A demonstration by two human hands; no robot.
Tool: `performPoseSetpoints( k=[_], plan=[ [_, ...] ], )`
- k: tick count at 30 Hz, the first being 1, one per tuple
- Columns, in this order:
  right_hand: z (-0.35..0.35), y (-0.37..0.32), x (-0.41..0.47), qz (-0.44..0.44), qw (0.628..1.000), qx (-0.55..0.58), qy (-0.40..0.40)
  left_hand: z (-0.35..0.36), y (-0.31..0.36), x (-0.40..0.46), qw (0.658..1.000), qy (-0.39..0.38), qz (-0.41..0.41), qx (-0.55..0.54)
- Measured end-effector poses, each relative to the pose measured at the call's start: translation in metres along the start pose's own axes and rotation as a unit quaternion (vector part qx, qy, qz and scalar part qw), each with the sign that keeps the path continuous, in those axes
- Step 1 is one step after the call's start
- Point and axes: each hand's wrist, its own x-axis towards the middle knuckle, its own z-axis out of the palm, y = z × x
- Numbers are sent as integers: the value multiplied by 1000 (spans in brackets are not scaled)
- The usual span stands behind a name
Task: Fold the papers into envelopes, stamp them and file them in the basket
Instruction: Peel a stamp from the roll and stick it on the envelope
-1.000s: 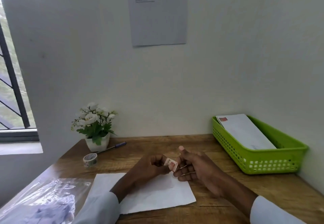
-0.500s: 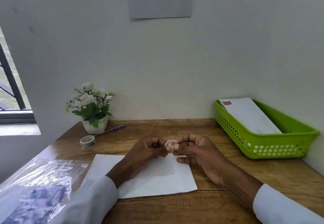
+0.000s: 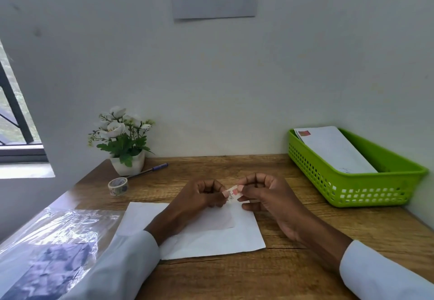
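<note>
A small white stamp with a red mark (image 3: 233, 194) is pinched between the fingertips of my left hand (image 3: 202, 197) and my right hand (image 3: 265, 196), just above the table. Under both hands lies a white folded envelope (image 3: 225, 236), flat on the wooden table (image 3: 293, 264). At the right a green plastic basket (image 3: 366, 191) holds a white envelope (image 3: 333, 149) with a red stamp at its far corner, leaning against the basket's far wall.
A roll of patterned tape (image 3: 118, 186), a blue pen (image 3: 150, 170) and a white pot of white flowers (image 3: 122, 142) stand at the back left. A clear plastic sleeve (image 3: 51, 248) with papers lies at the front left. Walls close in behind and on the right.
The view has tilted downward. The stamp has been turned between my fingertips so its face shows, and both hands now pinch it from either side.
</note>
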Motion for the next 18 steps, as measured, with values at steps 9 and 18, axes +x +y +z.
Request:
performPoseSetpoints(
  k=[9, 18],
  plan=[
    [1, -2, -2, 28, 999, 2, -23, -1, 1, -1, 998, 20, -6, -54],
    [-1, -2, -2, 26, 999, -27, -27, -1, 0, 0, 1000, -17, -1, 25]
  ],
)
